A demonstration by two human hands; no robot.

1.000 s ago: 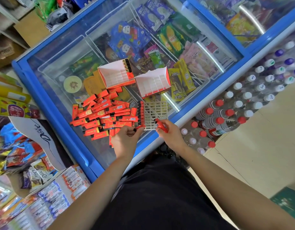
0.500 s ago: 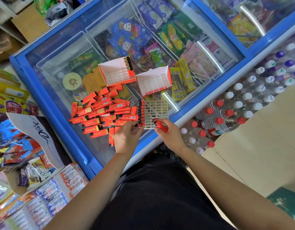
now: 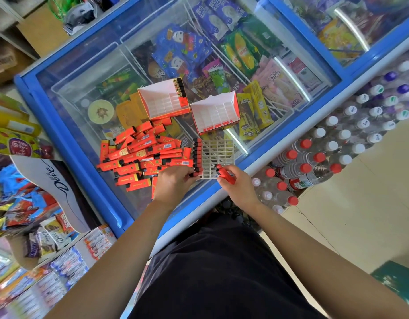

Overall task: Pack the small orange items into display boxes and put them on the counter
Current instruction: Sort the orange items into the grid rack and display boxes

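A: Box count?
B: Three. Two open red-and-white display boxes, the left box [image 3: 163, 104] and the right box [image 3: 216, 115], plus one white grid tray [image 3: 219, 155].
A: Orange items?
B: The loose pile [image 3: 141, 155] is a few dozen (too overlapped for an exact number). One tray column [image 3: 197, 155] is filled, roughly nine. About four stand in the left box's corner [image 3: 178, 88]. One orange item [image 3: 225, 176] is in the right hand [image 3: 240, 189].
A: Hands?
B: Two, counting the left hand [image 3: 175, 183].
A: Bottles?
B: Eight red-capped bottles [image 3: 305, 168] visible. White-capped bottles [image 3: 344, 134]: well over a dozen. Purple-capped bottles [image 3: 390, 76]: at least three.
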